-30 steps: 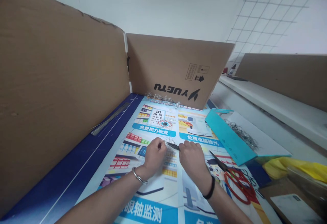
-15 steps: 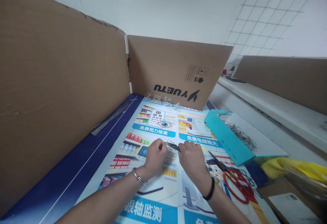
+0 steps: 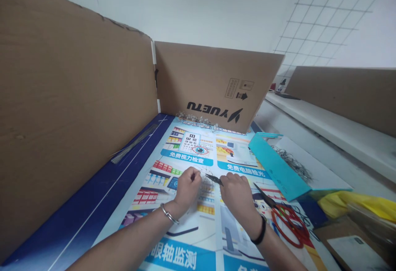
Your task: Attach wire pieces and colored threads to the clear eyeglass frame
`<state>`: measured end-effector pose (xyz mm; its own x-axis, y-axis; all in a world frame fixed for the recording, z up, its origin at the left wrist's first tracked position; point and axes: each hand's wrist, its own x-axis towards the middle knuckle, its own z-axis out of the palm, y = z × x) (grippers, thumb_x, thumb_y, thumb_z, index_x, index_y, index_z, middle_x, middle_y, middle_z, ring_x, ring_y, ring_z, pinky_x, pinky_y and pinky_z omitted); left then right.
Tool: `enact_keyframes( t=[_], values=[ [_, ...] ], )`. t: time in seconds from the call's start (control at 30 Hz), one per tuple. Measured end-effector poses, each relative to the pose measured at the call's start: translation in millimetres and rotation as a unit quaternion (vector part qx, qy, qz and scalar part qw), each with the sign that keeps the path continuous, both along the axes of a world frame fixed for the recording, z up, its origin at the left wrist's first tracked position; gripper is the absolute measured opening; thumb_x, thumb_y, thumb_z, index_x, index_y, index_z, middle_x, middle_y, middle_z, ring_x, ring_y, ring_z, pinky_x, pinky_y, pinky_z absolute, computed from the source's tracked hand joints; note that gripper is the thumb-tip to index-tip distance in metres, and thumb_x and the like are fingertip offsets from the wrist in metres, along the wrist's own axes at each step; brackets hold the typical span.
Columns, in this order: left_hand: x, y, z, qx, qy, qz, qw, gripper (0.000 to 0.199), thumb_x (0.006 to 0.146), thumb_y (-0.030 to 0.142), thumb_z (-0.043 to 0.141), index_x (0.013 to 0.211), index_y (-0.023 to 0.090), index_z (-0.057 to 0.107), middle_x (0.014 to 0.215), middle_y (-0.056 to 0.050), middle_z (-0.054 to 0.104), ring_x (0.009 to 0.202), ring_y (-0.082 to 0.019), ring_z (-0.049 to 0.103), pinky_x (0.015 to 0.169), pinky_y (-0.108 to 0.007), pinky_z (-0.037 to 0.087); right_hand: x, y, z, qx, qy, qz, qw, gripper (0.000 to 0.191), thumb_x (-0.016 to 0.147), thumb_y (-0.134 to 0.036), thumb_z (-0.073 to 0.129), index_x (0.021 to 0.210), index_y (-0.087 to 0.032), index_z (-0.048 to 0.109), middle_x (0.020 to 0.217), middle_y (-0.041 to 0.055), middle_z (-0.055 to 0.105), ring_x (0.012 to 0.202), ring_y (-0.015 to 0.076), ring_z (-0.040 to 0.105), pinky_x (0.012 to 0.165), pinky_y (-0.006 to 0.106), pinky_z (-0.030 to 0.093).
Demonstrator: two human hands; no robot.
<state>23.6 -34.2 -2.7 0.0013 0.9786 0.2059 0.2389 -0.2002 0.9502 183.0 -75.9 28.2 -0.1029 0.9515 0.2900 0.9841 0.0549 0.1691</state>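
The right hand [image 3: 236, 192] is wrapped round pliers [image 3: 214, 179], tips just beside the curled left hand [image 3: 188, 186], whose contents I can't make out. Cardboard [image 3: 198, 77] reads "YUETU" upside down; the poster [image 3: 186, 157], "免费视力检查".

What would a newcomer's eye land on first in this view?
Probably the red-handled scissors at the lower right and the turquoise box just beyond them, with a tangle of thin pieces inside. In the centre, the right hand grips a dark pointed tool, its tip towards the closed left hand.
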Motion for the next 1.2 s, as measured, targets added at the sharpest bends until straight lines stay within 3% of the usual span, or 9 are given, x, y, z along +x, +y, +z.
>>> enact_keyframes(
  t=[0.57,1.2],
  values=[
    [2.2,-3.6,4.4,-0.013,0.006,-0.036,0.999,0.013,0.075,0.021,0.046,0.062,0.018,0.050,0.060,0.003,0.050,0.060,-0.013,0.045,0.060,-0.024,0.035,0.3,2.2,-0.5,0.041,0.015,0.036,0.998,0.012,0.081,-0.019,0.057,0.089,-0.021,0.066,0.080,0.0040,0.062,0.081,0.0191,0.050,0.072,0.033,0.022],
    [4.1,-8.1,-0.1,-0.057,-0.077,-0.067,0.993,0.012,0.075,0.022,0.049,0.064,0.018,0.050,0.060,0.003,0.053,0.061,-0.013,0.049,0.061,-0.024,0.038,0.0,2.0,-1.2,0.036,-0.019,0.042,0.998,0.012,0.082,-0.016,0.056,0.090,-0.019,0.064,0.080,0.0051,0.060,0.078,0.0190,0.047,0.071,0.034,0.022]
  ],
)
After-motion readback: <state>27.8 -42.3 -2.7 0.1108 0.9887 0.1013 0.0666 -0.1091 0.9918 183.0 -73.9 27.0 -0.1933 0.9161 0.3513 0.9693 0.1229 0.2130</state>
